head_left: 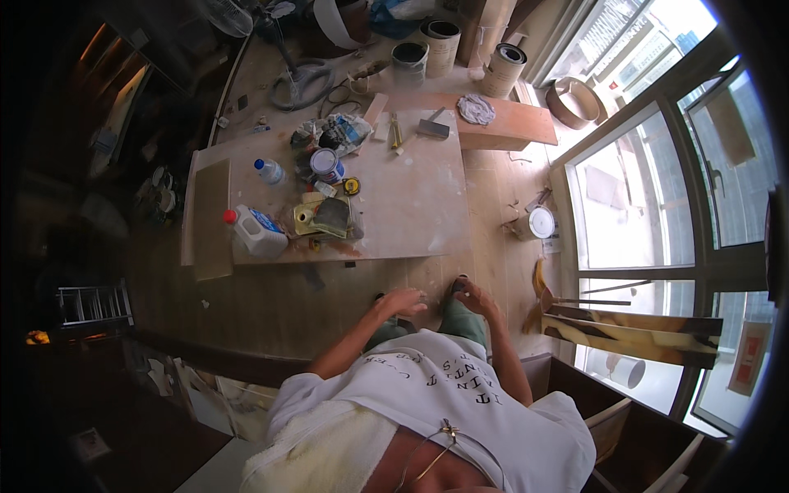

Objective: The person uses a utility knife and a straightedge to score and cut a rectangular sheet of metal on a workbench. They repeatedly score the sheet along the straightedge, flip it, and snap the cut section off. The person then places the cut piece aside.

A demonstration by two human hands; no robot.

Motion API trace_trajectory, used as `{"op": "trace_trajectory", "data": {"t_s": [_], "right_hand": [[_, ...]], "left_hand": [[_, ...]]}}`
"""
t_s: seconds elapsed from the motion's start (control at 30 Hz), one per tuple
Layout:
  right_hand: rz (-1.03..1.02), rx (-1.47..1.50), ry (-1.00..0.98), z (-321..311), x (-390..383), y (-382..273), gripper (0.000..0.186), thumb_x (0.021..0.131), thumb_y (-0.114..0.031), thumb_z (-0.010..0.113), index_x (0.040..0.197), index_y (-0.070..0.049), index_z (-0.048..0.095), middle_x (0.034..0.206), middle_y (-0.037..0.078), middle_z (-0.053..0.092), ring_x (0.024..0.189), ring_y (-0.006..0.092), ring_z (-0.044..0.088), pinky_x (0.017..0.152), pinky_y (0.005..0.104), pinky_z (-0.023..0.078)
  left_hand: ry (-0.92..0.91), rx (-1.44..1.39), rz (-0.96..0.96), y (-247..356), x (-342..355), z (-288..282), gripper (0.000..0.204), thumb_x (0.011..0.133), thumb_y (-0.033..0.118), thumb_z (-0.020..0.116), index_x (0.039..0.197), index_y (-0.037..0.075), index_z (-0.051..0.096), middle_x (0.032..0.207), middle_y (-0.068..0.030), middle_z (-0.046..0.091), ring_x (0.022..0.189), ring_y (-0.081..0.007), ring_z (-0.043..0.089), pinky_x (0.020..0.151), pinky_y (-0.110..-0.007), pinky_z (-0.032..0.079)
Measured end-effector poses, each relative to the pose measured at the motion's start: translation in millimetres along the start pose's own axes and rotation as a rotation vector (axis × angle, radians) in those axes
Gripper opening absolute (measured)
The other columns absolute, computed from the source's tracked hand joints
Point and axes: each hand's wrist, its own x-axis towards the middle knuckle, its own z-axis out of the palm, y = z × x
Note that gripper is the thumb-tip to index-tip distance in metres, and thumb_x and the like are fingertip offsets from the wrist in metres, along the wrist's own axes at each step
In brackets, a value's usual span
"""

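My left hand (405, 302) hangs in front of my body, short of the work table's near edge, its fingers loosely stretched with nothing seen in them. To its right, my right hand (479, 297) is held over my right leg, near the dark shoe; its fingers are loosely bent and apart, and I make out nothing in them. Neither hand touches the table (411, 205). Closest on the table stand a white jug with a red cap (261, 233), a plastic tub (349, 226) with a dark cloth or pad (333, 217), and a yellow tape measure (352, 186).
The table also carries a water bottle (269, 171), an open can (327, 166), crumpled plastic bags (343, 133) and a flat-bladed scraper (434, 128). A lidded can (538, 223) stands on the floor at right. Patterned boards (633, 335) jut in near the windows. Large tins (504, 71) stand behind.
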Motion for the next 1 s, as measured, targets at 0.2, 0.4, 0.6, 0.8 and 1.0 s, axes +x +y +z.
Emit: {"op": "trace_trajectory", "data": {"t_s": [0.2, 0.4, 0.6, 0.8, 1.0], "right_hand": [[-0.041, 0.1, 0.202, -79, 8, 111, 0.059, 0.097, -0.029, 0.067, 0.148, -0.009, 0.046, 0.11, 0.015, 0.071, 0.097, 0.0255, 0.07, 0.085, 0.0385, 0.054], [-0.011, 0.111, 0.213, -206, 48, 162, 0.059, 0.097, -0.03, 0.066, 0.148, -0.011, 0.044, 0.108, 0.016, 0.072, 0.091, 0.0294, 0.072, 0.085, 0.0393, 0.055], [0.127, 0.092, 0.223, -315, 27, 247, 0.059, 0.094, -0.031, 0.068, 0.146, -0.011, 0.048, 0.109, 0.018, 0.072, 0.097, 0.0319, 0.071, 0.087, 0.0411, 0.054], [0.215, 0.007, 0.293, -386, 43, 297, 0.057, 0.093, -0.032, 0.068, 0.143, -0.009, 0.052, 0.111, 0.02, 0.071, 0.095, 0.0311, 0.071, 0.086, 0.0404, 0.054], [0.028, 0.205, 0.347, -418, 105, 287, 0.058, 0.095, -0.032, 0.068, 0.146, -0.012, 0.049, 0.111, 0.017, 0.071, 0.095, 0.0308, 0.07, 0.085, 0.0403, 0.055]], "left_hand": [[-0.049, 0.143, 0.02, 47, 93, -47, 0.058, 0.096, 0.043, 0.058, 0.14, 0.006, 0.056, 0.129, -0.0217, 0.065, 0.121, -0.0387, 0.062, 0.102, -0.047, 0.05], [-0.081, 0.134, 0.066, 115, 232, -78, 0.061, 0.096, 0.042, 0.059, 0.142, 0.003, 0.053, 0.128, -0.0265, 0.064, 0.119, -0.0412, 0.062, 0.101, -0.046, 0.049], [-0.016, -0.102, 0.036, 194, 339, -120, 0.058, 0.096, 0.038, 0.058, 0.14, 0.001, 0.055, 0.123, -0.0266, 0.067, 0.115, -0.0399, 0.065, 0.1, -0.043, 0.05], [-0.015, -0.078, -0.029, 201, 396, -174, 0.058, 0.095, 0.036, 0.06, 0.139, 0.0, 0.056, 0.123, -0.0255, 0.068, 0.113, -0.0387, 0.066, 0.097, -0.04, 0.051], [-0.004, -0.074, -0.195, 145, 449, -238, 0.055, 0.094, 0.037, 0.06, 0.136, 0.001, 0.059, 0.129, -0.0245, 0.065, 0.121, -0.0376, 0.062, 0.104, -0.042, 0.047]]}}
